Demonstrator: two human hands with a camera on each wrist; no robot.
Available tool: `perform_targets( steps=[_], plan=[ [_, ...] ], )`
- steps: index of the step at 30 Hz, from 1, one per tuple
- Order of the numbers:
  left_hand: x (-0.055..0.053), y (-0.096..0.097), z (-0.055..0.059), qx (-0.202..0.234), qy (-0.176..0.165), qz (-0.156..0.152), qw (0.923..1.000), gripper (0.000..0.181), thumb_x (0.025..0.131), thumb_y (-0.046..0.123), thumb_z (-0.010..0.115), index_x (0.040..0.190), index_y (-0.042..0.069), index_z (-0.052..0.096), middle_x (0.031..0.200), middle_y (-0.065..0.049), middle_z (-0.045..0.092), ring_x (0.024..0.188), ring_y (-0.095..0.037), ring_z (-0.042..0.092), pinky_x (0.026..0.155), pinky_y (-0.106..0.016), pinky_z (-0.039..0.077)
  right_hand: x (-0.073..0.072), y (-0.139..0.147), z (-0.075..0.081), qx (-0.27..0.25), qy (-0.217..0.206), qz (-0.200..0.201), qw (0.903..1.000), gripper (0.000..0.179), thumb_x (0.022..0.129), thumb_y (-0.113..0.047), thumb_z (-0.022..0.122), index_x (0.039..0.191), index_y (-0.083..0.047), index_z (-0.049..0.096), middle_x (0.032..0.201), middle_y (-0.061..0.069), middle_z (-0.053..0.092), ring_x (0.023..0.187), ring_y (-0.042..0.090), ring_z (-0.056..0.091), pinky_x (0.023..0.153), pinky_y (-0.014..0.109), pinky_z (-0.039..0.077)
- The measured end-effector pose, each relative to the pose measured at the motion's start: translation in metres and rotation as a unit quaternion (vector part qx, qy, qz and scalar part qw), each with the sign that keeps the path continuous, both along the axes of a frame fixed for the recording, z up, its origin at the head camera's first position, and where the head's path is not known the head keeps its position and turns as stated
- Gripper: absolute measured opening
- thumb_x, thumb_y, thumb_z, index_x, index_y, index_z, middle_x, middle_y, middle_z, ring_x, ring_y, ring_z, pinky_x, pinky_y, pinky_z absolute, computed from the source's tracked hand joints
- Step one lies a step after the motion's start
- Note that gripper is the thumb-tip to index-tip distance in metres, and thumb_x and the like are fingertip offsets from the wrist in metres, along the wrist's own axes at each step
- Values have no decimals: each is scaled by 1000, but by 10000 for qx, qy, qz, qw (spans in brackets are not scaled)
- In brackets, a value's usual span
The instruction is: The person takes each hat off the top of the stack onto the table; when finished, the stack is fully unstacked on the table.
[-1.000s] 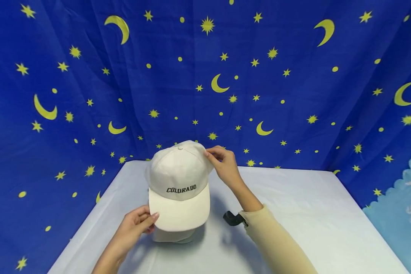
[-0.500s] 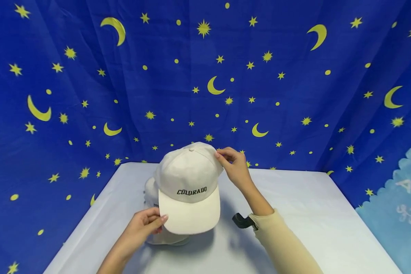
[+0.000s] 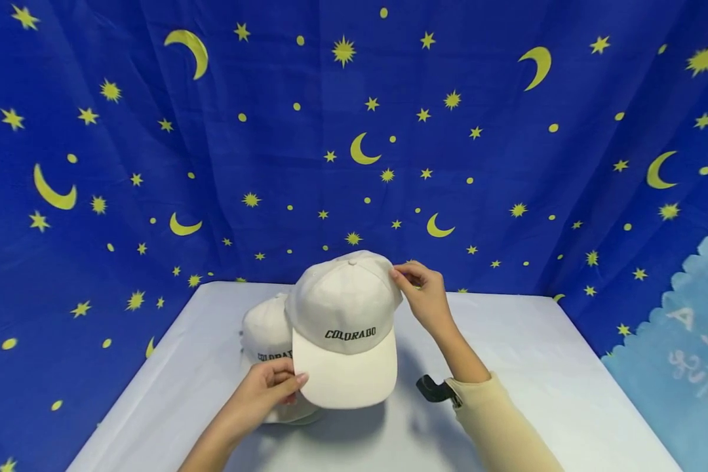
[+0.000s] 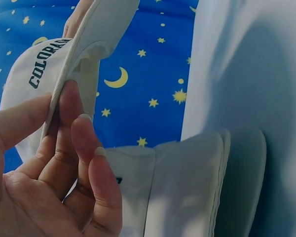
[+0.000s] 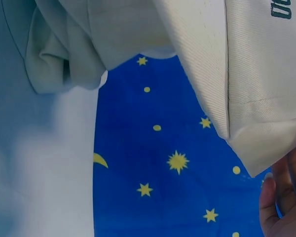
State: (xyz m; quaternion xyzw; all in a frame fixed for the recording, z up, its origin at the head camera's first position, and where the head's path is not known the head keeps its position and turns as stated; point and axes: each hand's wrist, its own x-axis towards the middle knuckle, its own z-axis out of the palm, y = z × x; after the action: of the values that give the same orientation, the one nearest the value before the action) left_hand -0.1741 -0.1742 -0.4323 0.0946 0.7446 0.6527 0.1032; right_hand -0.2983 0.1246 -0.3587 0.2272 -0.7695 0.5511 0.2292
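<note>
A white baseball cap [image 3: 345,308] with COLORADO in dark letters hangs in the air between my two hands, brim toward me. My left hand [image 3: 265,393] pinches the left edge of its brim; in the left wrist view the thumb lies on top and fingers underneath. My right hand [image 3: 427,298] pinches the right side of the crown. Behind and left of the held cap, a stack of similar caps [image 3: 265,324] rests on the table, partly hidden by it and my left hand. In the left wrist view, a greyer brim [image 4: 246,182] shows beneath the stack's white brims [image 4: 187,197].
The white-covered table [image 3: 537,380] extends to the right of the caps. A blue cloth with yellow moons and stars [image 3: 307,151] hangs behind and at the sides. A light blue scalloped panel [image 3: 684,367] is at right. A black device [image 3: 433,388] sits at my right cuff.
Both hands have moved the held cap rightward, off the stack. More of the stacked caps, including lettering on the top one, now shows at left. The head view has shifted slightly.
</note>
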Motion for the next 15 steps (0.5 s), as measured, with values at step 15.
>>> perform_targets(
  steps=[15],
  plan=[
    [-7, 26, -3, -236, 42, -138, 9996, 27, 99, 25, 69, 103, -2, 67, 81, -9, 67, 71, -14, 58, 64, -29, 49, 12, 24, 7, -84, 0, -233, 9997, 13, 97, -4, 70, 102, 7, 75, 95, 18, 72, 80, 15, 65, 70, 19, 52]
  ],
)
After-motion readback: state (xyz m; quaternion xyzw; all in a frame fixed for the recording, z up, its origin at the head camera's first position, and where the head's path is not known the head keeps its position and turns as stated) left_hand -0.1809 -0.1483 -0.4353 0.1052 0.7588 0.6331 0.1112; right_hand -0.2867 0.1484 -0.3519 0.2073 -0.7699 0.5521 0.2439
